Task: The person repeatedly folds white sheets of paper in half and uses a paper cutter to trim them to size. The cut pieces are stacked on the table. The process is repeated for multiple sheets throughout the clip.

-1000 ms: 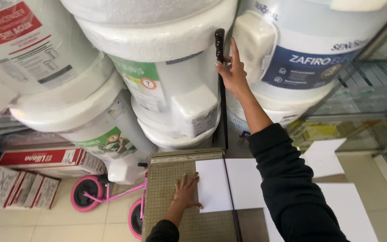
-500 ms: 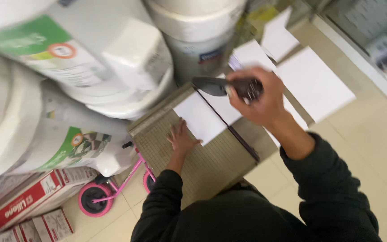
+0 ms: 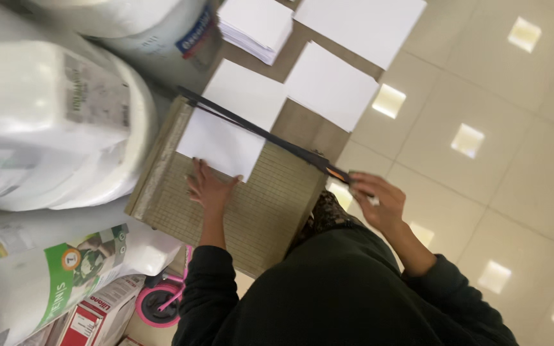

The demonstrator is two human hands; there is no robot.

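Large white tubs (image 3: 52,128): stacked at the left, crowding the cutter's far edge.
Paper cutter (image 3: 238,211): gridded board on the tiled floor, black blade arm (image 3: 258,131) lowered across it.
Cut white sheets (image 3: 331,86): 3 loose pieces and 1 small stack (image 3: 254,22) lying beyond the blade.
White sheet (image 3: 222,141): on the board, under the blade arm.
Right hand (image 3: 376,202): closed on the blade handle at the near end.
Left hand (image 3: 209,189): flat, fingers spread, pinning the sheet's near edge, apparently to stop slip.
Pink wheeled toy (image 3: 158,301): beside the cutter's near left corner.
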